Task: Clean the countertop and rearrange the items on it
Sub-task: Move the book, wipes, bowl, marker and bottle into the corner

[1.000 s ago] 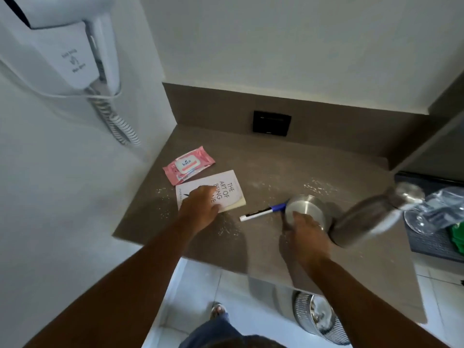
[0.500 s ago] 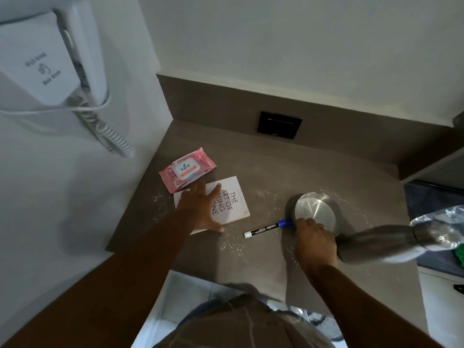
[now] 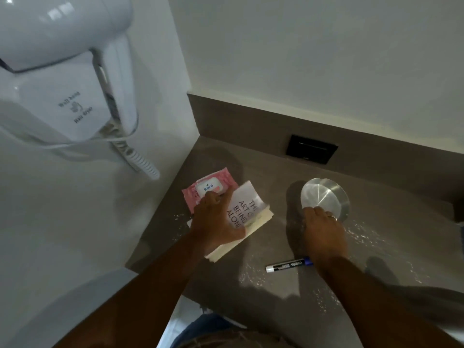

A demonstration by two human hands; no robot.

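Grip, left: the left hand (image 3: 215,223) is closed on the book (image 3: 242,217), thumb across the white cover, fingers underneath; the book is tilted with its near edge raised off the countertop (image 3: 271,172).
Grip, right: the right hand (image 3: 324,234) is laid on the near rim of the steel bowl (image 3: 325,199), fingertips curled over the edge; whether the rim is actually pinched cannot be told. A ring is seen on one finger.
Book, change: half a second ago it was lying flat under a spread palm; now it has been lifted and turned, and its far corner overlaps the wipes pack (image 3: 209,188).
Wipes pack: pink, flat on the counter near the left wall, touched by the left fingertips at its near edge.
Bowl, change: it has been shifted away from the marker and now lies farther back, closer to the black wall plate (image 3: 312,149).
Marker (image 3: 288,265): lying flat near the front edge, blue end hidden under the right wrist; earlier that end was touching the bowl.
Steel bottle, change: seen at the right a moment ago, no longer in view.
Spill: white grains are scattered across the counter, thickest around the marker and right of the bowl.
Hair dryer (image 3: 62,71): mounted on the left wall, coiled cord hanging.
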